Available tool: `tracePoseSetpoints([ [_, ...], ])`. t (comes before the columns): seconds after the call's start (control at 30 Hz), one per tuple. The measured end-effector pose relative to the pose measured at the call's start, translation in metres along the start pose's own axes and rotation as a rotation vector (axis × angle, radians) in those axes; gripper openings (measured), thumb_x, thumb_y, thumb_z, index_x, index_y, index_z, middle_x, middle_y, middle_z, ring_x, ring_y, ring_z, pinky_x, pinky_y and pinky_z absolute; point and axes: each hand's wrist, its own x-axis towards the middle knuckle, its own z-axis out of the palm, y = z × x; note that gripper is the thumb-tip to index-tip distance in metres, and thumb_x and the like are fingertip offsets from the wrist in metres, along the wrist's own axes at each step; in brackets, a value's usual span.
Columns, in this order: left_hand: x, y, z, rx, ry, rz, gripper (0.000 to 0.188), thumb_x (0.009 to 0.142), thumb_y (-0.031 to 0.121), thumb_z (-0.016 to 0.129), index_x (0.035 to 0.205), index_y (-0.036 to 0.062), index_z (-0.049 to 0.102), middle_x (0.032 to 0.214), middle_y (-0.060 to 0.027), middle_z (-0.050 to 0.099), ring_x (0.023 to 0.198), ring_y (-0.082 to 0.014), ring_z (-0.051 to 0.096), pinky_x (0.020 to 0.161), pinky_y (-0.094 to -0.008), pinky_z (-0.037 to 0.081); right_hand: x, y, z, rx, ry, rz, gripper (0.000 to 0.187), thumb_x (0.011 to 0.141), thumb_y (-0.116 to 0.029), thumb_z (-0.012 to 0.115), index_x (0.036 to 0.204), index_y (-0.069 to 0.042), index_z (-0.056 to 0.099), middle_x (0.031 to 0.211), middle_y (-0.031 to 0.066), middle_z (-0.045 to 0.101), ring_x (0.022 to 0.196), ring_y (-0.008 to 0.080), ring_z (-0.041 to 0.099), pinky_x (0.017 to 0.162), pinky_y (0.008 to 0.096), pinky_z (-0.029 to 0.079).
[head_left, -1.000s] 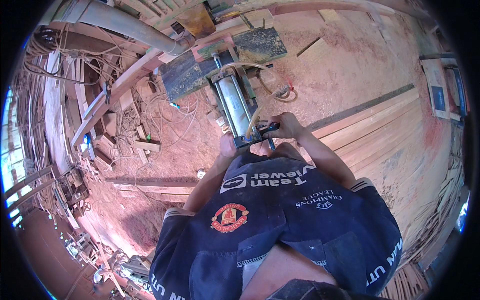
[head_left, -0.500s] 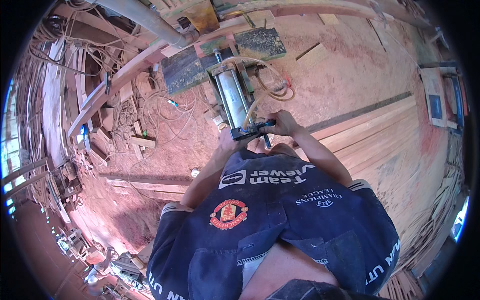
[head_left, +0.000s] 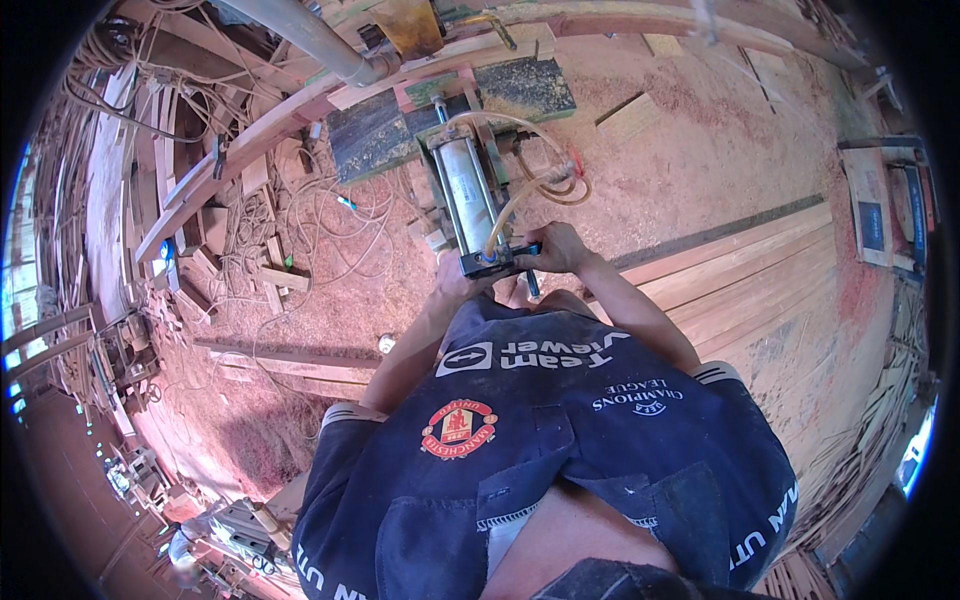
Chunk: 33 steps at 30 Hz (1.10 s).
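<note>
While the silver cylinder (head_left: pixel 466 195) lies with its long axis slanting forward and slightly left from us, we see the right hand (head_left: pixel 555 248) curled around the black handle (head_left: pixel 525 261) just right of the cylinder's near end; the left hand (head_left: pixel 460 280), nearer that end, hides its fingers, so we cannot tell its grip.

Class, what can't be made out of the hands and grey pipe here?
- Left hand: head view, most fingers hidden by the cylinder end block.
- Right hand: head view, palm hidden by the hand itself.
- Grey pipe: head view, upper end cut off by the top edge.
</note>
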Motion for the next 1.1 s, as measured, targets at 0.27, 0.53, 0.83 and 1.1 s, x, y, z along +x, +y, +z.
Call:
tracePoseSetpoints([
  [0.27,0.004,-0.046,0.015,0.094,-0.156,-0.171,0.043,0.082,0.045,0.090,0.110,0.0138,0.081,0.095,-0.0063,0.082,0.086,-0.0222,0.079,0.077,-0.0359,0.062,0.007,-0.010,-0.004,-0.110,-0.095,0.031,0.078,0.081,-0.085,0.063,0.079,-0.010,0.081,0.076,0.0204,0.074,0.080,0.0419,0.075,0.074,0.0516,0.060],
  [0.53,-0.001,-0.097,0.029,0.163,-0.071,0.011,0.039,0.079,0.042,0.090,0.106,0.0150,0.082,0.093,-0.0087,0.081,0.083,-0.0282,0.079,0.072,-0.0399,0.062,0.008,-0.037,-0.004,-0.224,0.007,0.073,0.060,0.080,-0.074,0.071,0.071,-0.015,0.078,0.069,0.0186,0.071,0.071,0.0400,0.074,0.066,0.0509,0.059],
  [0.83,-0.003,-0.070,0.017,0.167,-0.065,0.027,0.042,0.080,0.052,0.085,0.102,0.0162,0.082,0.089,-0.0098,0.080,0.078,-0.0312,0.078,0.067,-0.0411,0.061,0.009,-0.035,0.000,-0.196,-0.003,0.078,0.067,0.080,-0.075,0.069,0.079,-0.008,0.080,0.073,0.0203,0.074,0.076,0.0393,0.076,0.070,0.0508,0.061],
  [1.1,-0.005,-0.055,0.009,0.039,-0.054,0.069,0.042,0.080,0.046,0.086,0.108,0.0158,0.081,0.093,-0.0097,0.081,0.081,-0.0316,0.078,0.069,-0.0412,0.060,0.008,-0.028,0.007,-0.149,0.120,0.019,0.067,0.080,-0.075,0.070,0.074,-0.008,0.078,0.063,0.0207,0.069,0.064,0.0405,0.074,0.060,0.0515,0.059],
])
